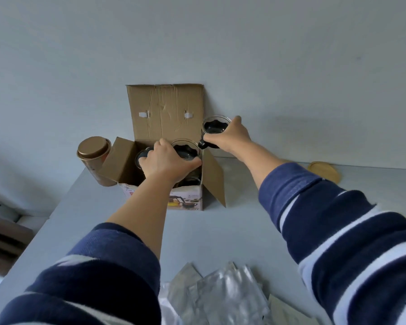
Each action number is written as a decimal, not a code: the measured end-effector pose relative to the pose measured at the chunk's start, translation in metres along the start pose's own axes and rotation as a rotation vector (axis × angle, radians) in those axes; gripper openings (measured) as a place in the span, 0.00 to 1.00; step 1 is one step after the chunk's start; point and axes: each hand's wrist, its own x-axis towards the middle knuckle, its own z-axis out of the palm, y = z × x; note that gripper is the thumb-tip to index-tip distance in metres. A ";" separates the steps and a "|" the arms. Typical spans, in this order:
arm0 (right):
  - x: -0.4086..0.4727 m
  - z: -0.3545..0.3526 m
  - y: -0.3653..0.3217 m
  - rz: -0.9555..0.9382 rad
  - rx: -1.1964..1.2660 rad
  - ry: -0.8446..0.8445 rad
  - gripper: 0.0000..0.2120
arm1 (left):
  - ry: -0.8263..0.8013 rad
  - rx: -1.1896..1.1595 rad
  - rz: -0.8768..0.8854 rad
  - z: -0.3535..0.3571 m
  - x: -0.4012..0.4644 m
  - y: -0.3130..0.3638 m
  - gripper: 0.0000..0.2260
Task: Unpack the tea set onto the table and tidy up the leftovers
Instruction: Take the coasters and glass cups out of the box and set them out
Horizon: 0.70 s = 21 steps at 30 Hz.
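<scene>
An open cardboard box (167, 109) with a printed tea set picture on its front stands at the far side of the grey table (232, 231). My left hand (164, 160) is at the box's mouth, closed around a glass cup with a black base (185, 151); another cup (142, 156) shows beside it in the box. My right hand (230, 137) holds a second glass cup with a black base (213, 126) in the air just right of the box, above the table.
A copper-coloured round tin (94, 158) stands left of the box. A flat wooden coaster (325, 171) lies at the far right by the wall. Several silvery foil packets (220, 294) and a paper piece (288, 310) lie at the near edge.
</scene>
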 end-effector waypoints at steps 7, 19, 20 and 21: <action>-0.002 -0.081 0.087 0.074 0.025 0.190 0.38 | -0.031 -0.273 0.133 0.020 -0.020 0.082 0.36; 0.030 -0.158 0.272 0.357 -0.043 0.274 0.40 | -0.272 -0.477 0.135 0.160 -0.021 0.198 0.33; 0.037 -0.159 0.282 0.358 -0.041 0.276 0.40 | -0.279 -0.487 0.134 0.170 -0.019 0.205 0.33; 0.043 -0.160 0.290 0.353 -0.040 0.278 0.40 | -0.285 -0.493 0.134 0.180 -0.017 0.212 0.34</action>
